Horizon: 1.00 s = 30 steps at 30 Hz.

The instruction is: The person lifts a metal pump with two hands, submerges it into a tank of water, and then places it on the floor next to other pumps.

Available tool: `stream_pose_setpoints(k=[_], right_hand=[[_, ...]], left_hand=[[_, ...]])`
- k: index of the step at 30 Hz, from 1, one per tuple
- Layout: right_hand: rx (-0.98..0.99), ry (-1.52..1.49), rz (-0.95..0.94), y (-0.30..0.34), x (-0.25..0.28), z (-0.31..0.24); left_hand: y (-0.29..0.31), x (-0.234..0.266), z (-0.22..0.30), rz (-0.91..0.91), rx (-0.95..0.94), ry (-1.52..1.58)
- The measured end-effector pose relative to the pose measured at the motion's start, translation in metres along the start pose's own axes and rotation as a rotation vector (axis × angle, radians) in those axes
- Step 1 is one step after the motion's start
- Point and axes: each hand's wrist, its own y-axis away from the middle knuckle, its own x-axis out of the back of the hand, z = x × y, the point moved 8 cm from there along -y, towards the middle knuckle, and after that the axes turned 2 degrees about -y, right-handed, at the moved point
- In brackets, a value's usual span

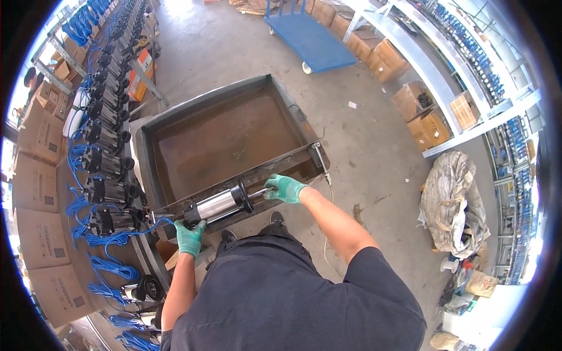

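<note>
A silver cylindrical submersible motor (pixel 216 205) with black ends lies across the near edge of a water-filled metal tank (pixel 148 158). My left hand (pixel 190 237), in a green glove, is closed on the motor's black left end, close to its blue cable (pixel 165 220). On the other side, my right hand (pixel 284 188), gloved the same, has its fingers closed around the metal shaft (pixel 257 193) that sticks out past the black flange. The tips of the right fingers are partly hidden. Brown, murky water stands in the tank.
Black and silver motors (pixel 102 164) with coiled blue cables line a bench at left, beside stacked cartons (pixel 41 234). A thin hose fitting (pixel 319 158) sits at the tank's right corner. Farther off stand a blue cart (pixel 313 44), a shelf (pixel 433 88) and a grey sack (pixel 453 205).
</note>
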Motion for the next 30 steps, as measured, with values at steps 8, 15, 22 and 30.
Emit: stream_pose_setpoints(k=[8, 15, 22, 30], right_hand=[[-0.494, -0.615, -0.045, 0.001, -0.031, 0.036], [-0.032, 0.203, 0.029, 0.015, 0.007, -0.018], [-0.357, -0.232, -0.113, -0.006, -0.002, 0.002], [-0.298, -0.406, 0.113, -0.002, -0.02, 0.028]], left_hand=[[0.001, -0.003, 0.004, -0.007, -0.011, -0.002], [0.003, -0.002, 0.0, -0.006, 0.021, 0.024], [0.008, -0.003, 0.01, -0.013, 0.053, 0.032], [0.005, -0.003, 0.006, 0.001, -0.014, 0.015]])
